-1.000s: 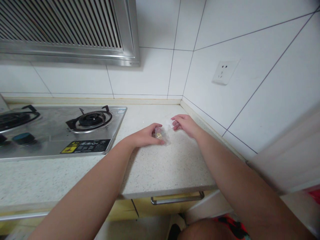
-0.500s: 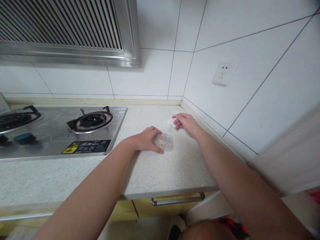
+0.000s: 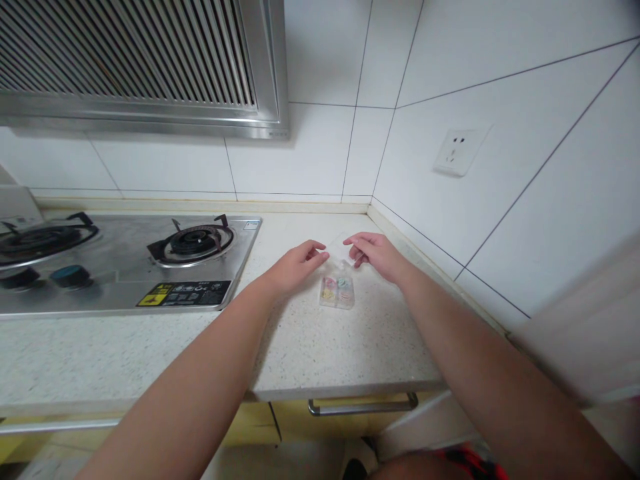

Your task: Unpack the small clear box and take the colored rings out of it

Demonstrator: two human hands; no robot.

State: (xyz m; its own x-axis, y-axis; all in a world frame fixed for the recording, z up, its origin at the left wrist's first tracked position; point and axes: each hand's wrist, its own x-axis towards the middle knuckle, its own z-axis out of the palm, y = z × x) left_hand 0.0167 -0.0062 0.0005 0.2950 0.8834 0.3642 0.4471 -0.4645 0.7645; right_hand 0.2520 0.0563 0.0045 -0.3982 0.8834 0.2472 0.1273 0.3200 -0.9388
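Observation:
A small clear plastic box (image 3: 337,292) with coloured round pieces inside lies on the speckled countertop (image 3: 320,340). Behind it a clear lid or bag (image 3: 339,247) is held up between both hands. My left hand (image 3: 295,265) pinches its left edge with the fingertips together. My right hand (image 3: 376,253) pinches its right edge. Both hands hover just behind the box without touching it.
A steel gas hob (image 3: 120,260) with two burners and a blue knob (image 3: 71,274) fills the left of the counter. A range hood (image 3: 140,63) hangs above. A wall socket (image 3: 455,151) sits on the right tiled wall. A drawer handle (image 3: 363,405) runs below the counter edge.
My left hand let go of the clear box, which now lies flat on the counter, and moved up to the clear piece that my right hand holds.

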